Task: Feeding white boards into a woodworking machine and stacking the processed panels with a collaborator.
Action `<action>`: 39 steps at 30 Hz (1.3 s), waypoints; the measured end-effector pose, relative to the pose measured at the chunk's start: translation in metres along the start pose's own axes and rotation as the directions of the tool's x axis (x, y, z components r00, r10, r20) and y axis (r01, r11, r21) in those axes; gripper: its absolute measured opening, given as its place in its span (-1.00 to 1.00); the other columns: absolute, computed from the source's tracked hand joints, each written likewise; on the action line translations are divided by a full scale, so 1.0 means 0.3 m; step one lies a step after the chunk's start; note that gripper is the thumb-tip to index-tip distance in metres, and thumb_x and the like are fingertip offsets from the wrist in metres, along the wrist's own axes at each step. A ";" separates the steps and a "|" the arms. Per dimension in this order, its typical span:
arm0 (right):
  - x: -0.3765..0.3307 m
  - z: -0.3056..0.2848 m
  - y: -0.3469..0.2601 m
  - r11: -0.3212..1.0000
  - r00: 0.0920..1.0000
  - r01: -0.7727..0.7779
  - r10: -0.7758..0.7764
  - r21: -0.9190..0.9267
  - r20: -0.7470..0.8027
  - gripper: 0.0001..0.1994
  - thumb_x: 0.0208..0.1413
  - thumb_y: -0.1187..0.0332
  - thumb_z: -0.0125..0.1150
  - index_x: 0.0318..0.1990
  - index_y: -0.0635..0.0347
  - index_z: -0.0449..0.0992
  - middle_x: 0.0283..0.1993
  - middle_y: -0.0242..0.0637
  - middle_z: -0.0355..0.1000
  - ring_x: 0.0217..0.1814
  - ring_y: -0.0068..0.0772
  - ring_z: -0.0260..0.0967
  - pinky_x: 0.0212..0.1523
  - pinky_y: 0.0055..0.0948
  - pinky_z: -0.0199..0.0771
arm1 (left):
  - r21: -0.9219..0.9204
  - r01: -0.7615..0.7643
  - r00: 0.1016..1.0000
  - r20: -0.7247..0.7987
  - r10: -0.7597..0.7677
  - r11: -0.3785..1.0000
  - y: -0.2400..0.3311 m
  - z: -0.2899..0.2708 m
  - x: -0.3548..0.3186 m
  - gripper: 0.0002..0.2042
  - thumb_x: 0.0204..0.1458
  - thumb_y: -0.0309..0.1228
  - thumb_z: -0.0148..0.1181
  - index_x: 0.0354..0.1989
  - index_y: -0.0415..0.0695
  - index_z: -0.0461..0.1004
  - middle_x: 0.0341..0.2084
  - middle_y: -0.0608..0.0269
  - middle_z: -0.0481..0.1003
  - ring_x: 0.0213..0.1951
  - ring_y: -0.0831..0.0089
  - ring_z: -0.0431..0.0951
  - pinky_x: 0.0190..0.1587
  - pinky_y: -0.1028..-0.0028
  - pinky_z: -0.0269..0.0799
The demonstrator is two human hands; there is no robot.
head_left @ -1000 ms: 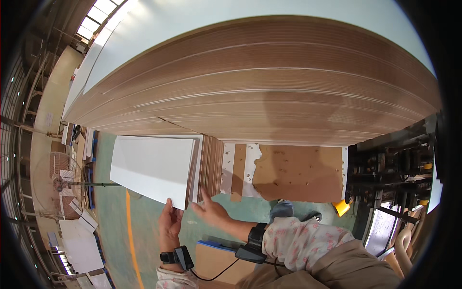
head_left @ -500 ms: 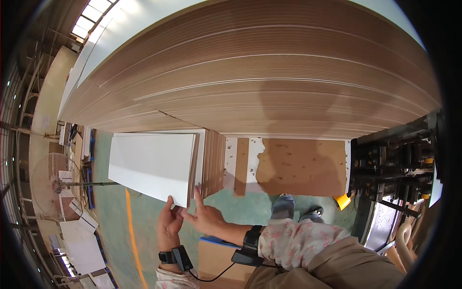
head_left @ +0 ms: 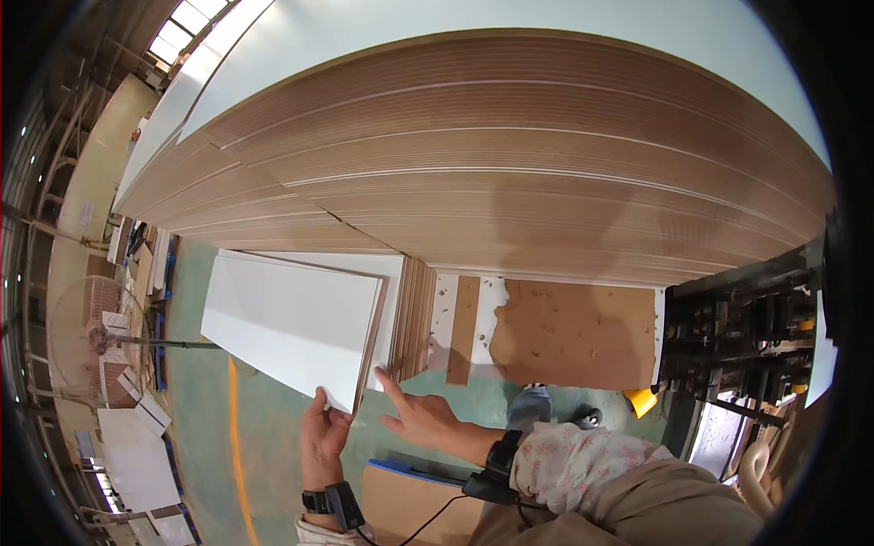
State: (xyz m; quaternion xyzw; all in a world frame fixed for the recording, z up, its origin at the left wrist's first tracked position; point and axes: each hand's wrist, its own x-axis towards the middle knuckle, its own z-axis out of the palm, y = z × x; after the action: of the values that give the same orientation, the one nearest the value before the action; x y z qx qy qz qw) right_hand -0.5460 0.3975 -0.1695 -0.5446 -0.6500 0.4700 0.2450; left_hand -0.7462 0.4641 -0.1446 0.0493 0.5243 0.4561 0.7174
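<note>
White panels [head_left: 291,332] lie left of centre in the frame, slightly askew on a smaller brown-edged stack [head_left: 414,318]. From the lower edge, the left hand [head_left: 323,441] pinches their near corner, thumb above and fingers curled below. Just beside it, the right hand [head_left: 426,420] has its index finger extended toward the stack's edge, thumb spread away; whether that fingertip touches is unclear. A large stack of boards [head_left: 501,155] fills the upper frame. At far left stands a fan [head_left: 96,341].
</note>
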 end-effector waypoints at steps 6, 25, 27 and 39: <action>0.053 0.024 0.017 0.844 0.913 0.143 0.089 0.517 -0.398 -0.36 0.03 0.15 0.06 0.20 0.14 -0.08 -0.43 -0.18 0.40 -0.45 -0.25 0.39 -0.44 -0.37 0.38 | -0.011 -0.059 0.995 0.081 0.060 0.998 -0.011 0.080 -0.063 -0.62 0.14 -0.23 -0.16 0.05 -0.21 0.15 0.01 0.07 0.29 0.02 0.12 0.32 0.01 -0.01 0.28; -0.409 -0.293 0.240 0.571 0.960 -0.084 0.267 0.816 -0.088 -0.43 -0.01 0.32 0.15 0.12 0.34 0.08 0.05 -0.23 0.21 0.07 -0.41 0.15 0.10 -0.43 0.13 | 0.136 -0.316 0.938 -0.106 0.331 0.939 0.098 -0.410 -0.004 -0.45 -0.07 0.05 0.06 -0.15 -0.20 0.16 -0.08 -0.16 0.22 -0.03 -0.06 0.29 0.06 -0.08 0.18; -0.570 -0.400 0.313 0.543 0.910 -0.203 0.413 0.815 -0.048 -0.33 -0.01 0.24 0.18 0.18 0.33 0.00 0.14 -0.18 0.15 0.14 -0.36 0.11 0.14 -0.41 0.10 | 0.290 -0.220 0.973 -0.005 0.232 0.931 0.059 -0.276 -0.107 -0.52 -0.03 -0.02 0.04 -0.12 -0.18 0.23 -0.14 -0.04 0.29 -0.11 0.13 0.33 -0.04 0.10 0.23; -1.359 -0.640 0.330 0.832 0.828 0.094 0.240 0.547 -0.507 -0.49 0.01 0.19 0.14 0.02 0.33 0.20 -0.13 -0.26 0.31 -0.06 -0.49 0.20 -0.05 -0.51 0.23 | 0.880 0.277 0.946 -0.180 -0.268 0.386 -0.219 0.191 -0.474 -0.51 0.09 -0.21 -0.08 0.13 -0.21 0.06 -0.06 0.03 0.31 -0.07 0.22 0.34 -0.09 0.23 0.34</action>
State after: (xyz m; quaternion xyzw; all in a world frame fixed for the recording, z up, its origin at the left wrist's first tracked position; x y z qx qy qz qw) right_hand -0.2222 0.0776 -0.0935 -0.5888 -0.3647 0.4666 0.5501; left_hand -0.6656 0.3490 -0.0545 0.3329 0.6890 -0.0151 0.6437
